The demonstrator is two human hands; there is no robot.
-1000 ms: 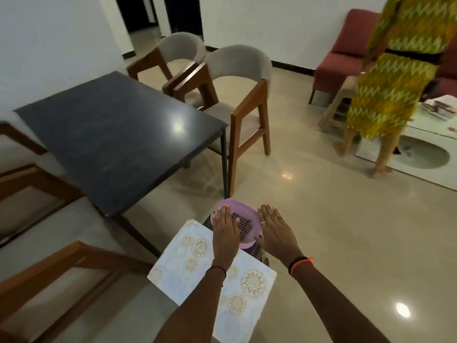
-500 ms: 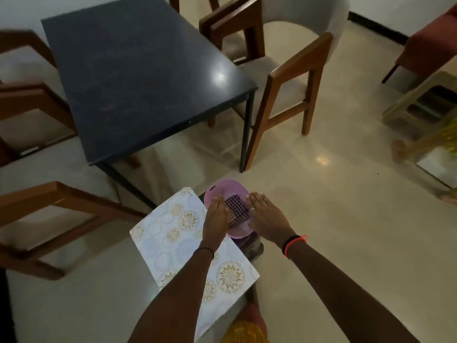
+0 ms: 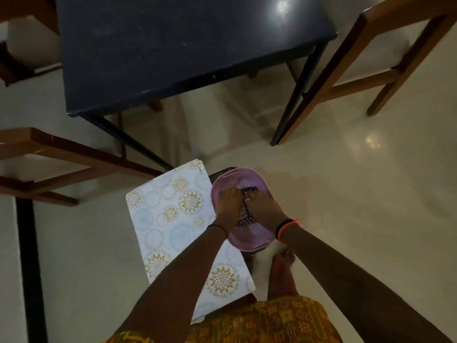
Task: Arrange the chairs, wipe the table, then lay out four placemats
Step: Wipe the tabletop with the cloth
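Observation:
A purple plastic basin point(image 3: 256, 235) sits low in front of me on a small dark stand. Inside it lies a dark checked cloth point(image 3: 243, 220). My left hand point(image 3: 228, 204) and my right hand point(image 3: 263, 209) are side by side in the basin, fingers down on the cloth and closed over it. Left of the basin, a stack of white placemats point(image 3: 170, 219) with gold flower and blue ring prints lies flat, partly under my left forearm. The dark table point(image 3: 173, 45) stands ahead, its top bare.
A wooden chair point(image 3: 395, 58) stands at the table's right corner. Another chair's wooden frame point(image 3: 54, 154) is at the left, and a third point(image 3: 22, 33) at the far left. My foot point(image 3: 282, 268) rests on the glossy cream floor point(image 3: 358, 181) below the basin.
My head has tilted down and moved closer; the other person and the far chairs have left the view. Both hands have sunk from above the basin onto the cloth inside it.

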